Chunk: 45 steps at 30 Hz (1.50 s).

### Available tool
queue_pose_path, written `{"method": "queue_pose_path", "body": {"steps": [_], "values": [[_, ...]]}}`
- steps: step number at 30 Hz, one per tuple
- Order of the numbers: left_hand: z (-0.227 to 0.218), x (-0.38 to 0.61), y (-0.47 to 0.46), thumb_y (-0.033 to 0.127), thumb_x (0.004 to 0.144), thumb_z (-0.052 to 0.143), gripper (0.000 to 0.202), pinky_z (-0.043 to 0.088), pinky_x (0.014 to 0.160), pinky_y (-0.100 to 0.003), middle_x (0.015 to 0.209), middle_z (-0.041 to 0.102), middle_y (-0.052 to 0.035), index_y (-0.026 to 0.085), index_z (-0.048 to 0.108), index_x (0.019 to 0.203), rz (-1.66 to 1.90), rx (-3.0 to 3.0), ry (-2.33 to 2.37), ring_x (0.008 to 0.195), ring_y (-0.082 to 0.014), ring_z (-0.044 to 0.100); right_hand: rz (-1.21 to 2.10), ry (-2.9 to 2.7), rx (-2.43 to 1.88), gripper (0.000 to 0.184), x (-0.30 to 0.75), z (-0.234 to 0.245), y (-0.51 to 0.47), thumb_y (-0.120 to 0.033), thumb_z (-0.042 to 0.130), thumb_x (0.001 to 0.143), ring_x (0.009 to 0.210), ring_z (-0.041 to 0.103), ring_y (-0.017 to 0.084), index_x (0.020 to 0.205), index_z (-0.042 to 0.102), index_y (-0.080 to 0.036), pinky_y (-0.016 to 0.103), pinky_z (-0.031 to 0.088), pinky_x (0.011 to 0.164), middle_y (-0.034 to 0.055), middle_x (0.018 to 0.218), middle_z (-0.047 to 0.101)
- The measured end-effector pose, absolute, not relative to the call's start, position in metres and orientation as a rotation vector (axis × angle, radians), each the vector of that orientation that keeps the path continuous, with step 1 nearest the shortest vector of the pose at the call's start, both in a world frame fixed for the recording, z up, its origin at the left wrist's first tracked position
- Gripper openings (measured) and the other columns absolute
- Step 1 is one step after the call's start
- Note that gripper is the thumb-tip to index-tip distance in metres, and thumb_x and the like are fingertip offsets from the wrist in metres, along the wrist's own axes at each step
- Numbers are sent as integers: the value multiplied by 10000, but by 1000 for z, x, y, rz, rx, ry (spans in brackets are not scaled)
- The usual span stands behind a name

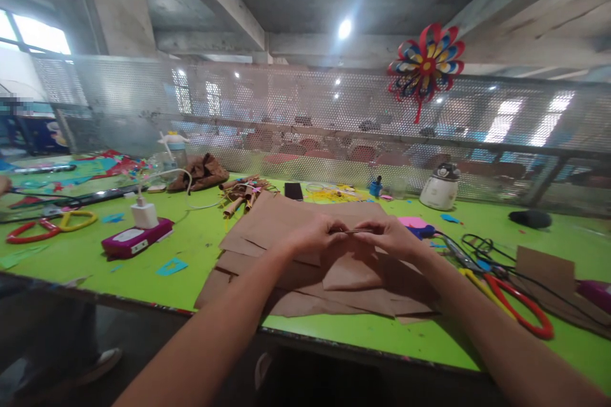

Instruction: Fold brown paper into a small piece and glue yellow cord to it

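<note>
Both hands meet over a loose pile of brown paper sheets [286, 292] on the green table. My left hand [319, 233] is closed, its thumb and fingers pinching the left side of a small piece of brown paper [354, 231]. From the other side, my right hand [392, 236] pinches the same piece, so its thin edge shows between the fingertips. Beneath the hands lies a folded brown paper piece [353, 270] in shadow. The lower fingers of each hand are partly hidden.
Red-and-yellow scissors [518, 305] and a black cable [482, 245] lie right, near a white bottle [438, 187]. Left are a purple power strip [137, 238], more scissors [52, 227] and rolled brown tubes [243, 196]. A perforated metal screen [296, 114] stands behind. Another person's hand [4, 184] shows far left.
</note>
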<state>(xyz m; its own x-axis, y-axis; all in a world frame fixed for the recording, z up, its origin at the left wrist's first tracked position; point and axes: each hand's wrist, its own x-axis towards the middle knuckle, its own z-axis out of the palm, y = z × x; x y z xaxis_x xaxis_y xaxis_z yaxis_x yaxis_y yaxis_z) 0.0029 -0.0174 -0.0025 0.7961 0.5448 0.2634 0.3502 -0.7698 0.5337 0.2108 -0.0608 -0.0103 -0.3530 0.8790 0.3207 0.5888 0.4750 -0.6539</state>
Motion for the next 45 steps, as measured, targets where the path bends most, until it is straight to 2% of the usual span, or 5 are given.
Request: {"method": "queue_pose_path", "body": {"steps": [12, 18, 24, 38, 45], "values": [[-5, 5, -19, 260, 843, 462, 231, 388, 594, -202, 777, 635, -46, 108, 624, 908, 650, 2536, 578, 676, -109, 524, 814, -1948, -1146, 283, 211, -10, -64, -426, 585, 748, 733, 630, 175, 795, 700, -171, 274, 469, 660, 64, 772, 709], [-5, 7, -22, 216, 835, 472, 192, 393, 637, -210, 802, 639, -49, 116, 623, 896, 691, 2555, 576, 707, -111, 527, 907, -1856, -1160, 316, 212, -14, -60, -427, 638, 705, 759, 616, 172, 879, 677, -166, 280, 461, 670, 65, 842, 692], [-6, 5, -18, 288, 852, 452, 246, 375, 605, -206, 818, 645, -47, 127, 622, 926, 639, 2556, 623, 696, -114, 528, 850, -1745, -1174, 267, 214, -14, -59, -407, 665, 684, 630, 576, 138, 749, 687, -148, 247, 426, 582, 48, 713, 673], [-4, 4, -20, 335, 894, 331, 306, 335, 503, -203, 495, 493, 24, 136, 519, 758, 507, 2462, 652, 462, -88, 448, 987, -1539, -1055, 233, 220, -13, -54, -367, 702, 650, 592, 542, 110, 715, 693, -143, 237, 407, 586, 16, 656, 655], [-12, 0, -14, 401, 872, 353, 340, 312, 486, -200, 519, 459, 34, 149, 477, 681, 515, 2364, 592, 470, -77, 405, 1049, -1584, -1064, 280, 230, -17, -50, -396, 674, 678, 619, 535, 116, 771, 698, -132, 238, 400, 592, 21, 700, 659]]}}
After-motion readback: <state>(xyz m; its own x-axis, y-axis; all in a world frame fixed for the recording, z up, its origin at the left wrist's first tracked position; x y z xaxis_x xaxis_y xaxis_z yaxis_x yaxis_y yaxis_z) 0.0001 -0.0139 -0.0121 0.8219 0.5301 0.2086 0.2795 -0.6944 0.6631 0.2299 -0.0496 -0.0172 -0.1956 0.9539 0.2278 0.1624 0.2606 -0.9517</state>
